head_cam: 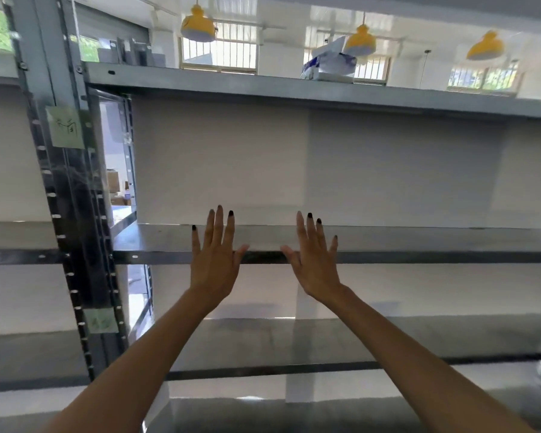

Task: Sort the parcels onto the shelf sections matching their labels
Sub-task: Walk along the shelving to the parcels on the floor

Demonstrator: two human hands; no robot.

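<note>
Both my arms reach forward toward a grey metal shelf rack. My left hand (215, 257) and my right hand (316, 257) are held up flat, palms away from me, fingers spread, in front of the middle shelf board (419, 242). Neither hand holds anything. A white and blue parcel (331, 62) lies on the top shelf (263, 85), above and to the right of my hands. Two pale green paper labels are taped to the left upright, an upper label (66, 128) and a lower label (102, 321); their writing is too blurred to read.
The perforated grey upright (72, 214) stands at the left. A lower shelf board (294, 342) runs beneath my forearms. White backing panels close the shelf bays. Yellow ceiling lamps (198, 25) and barred windows show above the rack.
</note>
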